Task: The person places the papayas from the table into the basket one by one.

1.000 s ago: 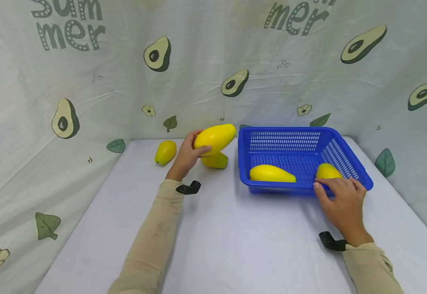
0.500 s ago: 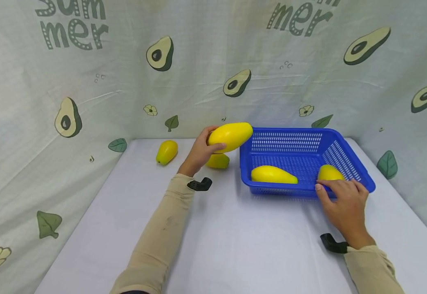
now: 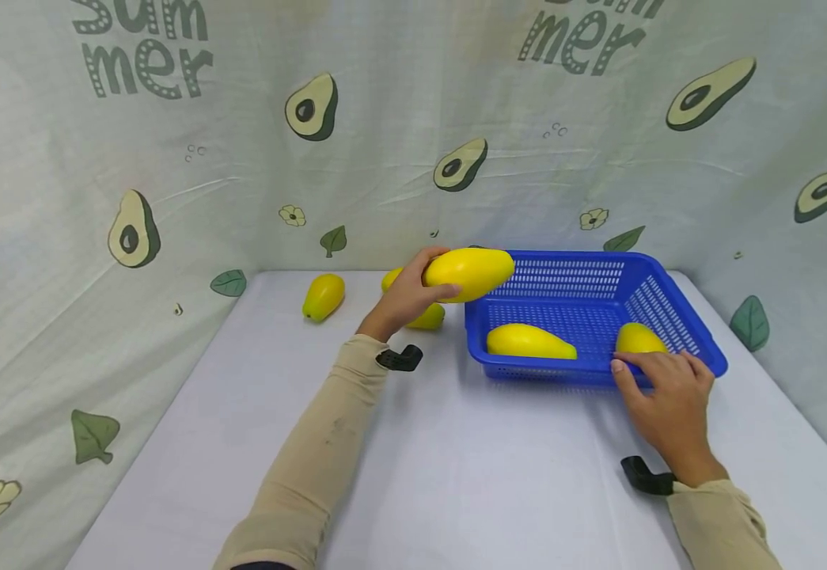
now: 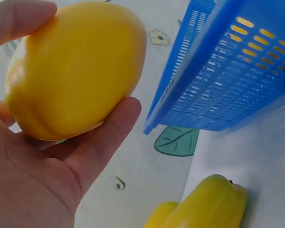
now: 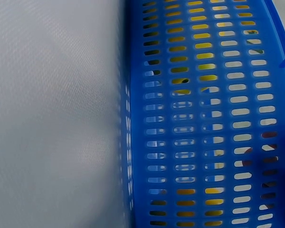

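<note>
In the head view my left hand [image 3: 413, 293] holds a yellow papaya [image 3: 473, 273] in the air, its narrow end over the left rim of the blue basket [image 3: 563, 277]. The left wrist view shows thumb and fingers spread round the papaya's thick end. My right hand [image 3: 669, 404] grips the basket's front rim near the right corner, fingers over the edge and thumb outside. Inside the basket lie a papaya [image 3: 527, 340] at front left and another papaya [image 3: 639, 339] near my right hand. Through the slots in the right wrist view some yellow shows.
On the white table, a papaya [image 3: 324, 297] with a greenish tip lies at back left. Behind my left hand another papaya [image 3: 429, 318] is partly hidden. A cloth [image 3: 385, 158] printed with avocados hangs behind the table.
My left hand has carried the papaya to the right, from over the table to the basket's left rim. The right hand stays on the front rim.
</note>
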Tool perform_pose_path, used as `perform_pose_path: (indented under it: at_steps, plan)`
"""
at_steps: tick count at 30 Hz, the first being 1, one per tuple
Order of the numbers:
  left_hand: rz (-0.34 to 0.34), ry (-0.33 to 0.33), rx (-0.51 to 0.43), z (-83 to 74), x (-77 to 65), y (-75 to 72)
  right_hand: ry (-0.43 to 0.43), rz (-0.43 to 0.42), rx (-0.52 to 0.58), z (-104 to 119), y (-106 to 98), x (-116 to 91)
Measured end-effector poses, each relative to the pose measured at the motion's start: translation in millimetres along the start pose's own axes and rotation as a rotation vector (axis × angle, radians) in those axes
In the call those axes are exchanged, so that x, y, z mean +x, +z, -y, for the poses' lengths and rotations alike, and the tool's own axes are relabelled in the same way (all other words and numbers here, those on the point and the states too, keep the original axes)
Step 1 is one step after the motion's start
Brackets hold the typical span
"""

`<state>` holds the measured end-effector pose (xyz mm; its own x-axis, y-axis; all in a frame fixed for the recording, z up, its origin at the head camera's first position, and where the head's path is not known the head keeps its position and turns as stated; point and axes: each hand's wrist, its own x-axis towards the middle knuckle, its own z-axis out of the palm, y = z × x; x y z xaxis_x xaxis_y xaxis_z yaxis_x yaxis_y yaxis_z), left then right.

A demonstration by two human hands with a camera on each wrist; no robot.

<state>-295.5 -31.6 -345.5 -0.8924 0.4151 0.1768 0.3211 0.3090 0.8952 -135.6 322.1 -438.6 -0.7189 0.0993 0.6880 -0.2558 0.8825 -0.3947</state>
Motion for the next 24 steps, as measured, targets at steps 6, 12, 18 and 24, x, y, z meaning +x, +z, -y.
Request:
perform_pose_path:
  at_steps: [6,12,18,24]
  plan:
    - [0.047,0.02,0.029,-8.9,2.2,2.9,-0.006,-0.003,-0.003,0.5,-0.6,0.2]
    - [0.087,0.02,0.021,-15.7,7.9,5.2,-0.006,-0.001,-0.003,1.0,0.2,0.3]
    - [0.169,0.013,-0.009,-19.3,11.1,10.9,-0.01,-0.006,-0.003,0.0,1.1,0.3]
    - [0.209,0.035,-0.016,-22.0,12.3,18.4,-0.019,-0.011,-0.004,-2.0,-0.3,0.3]
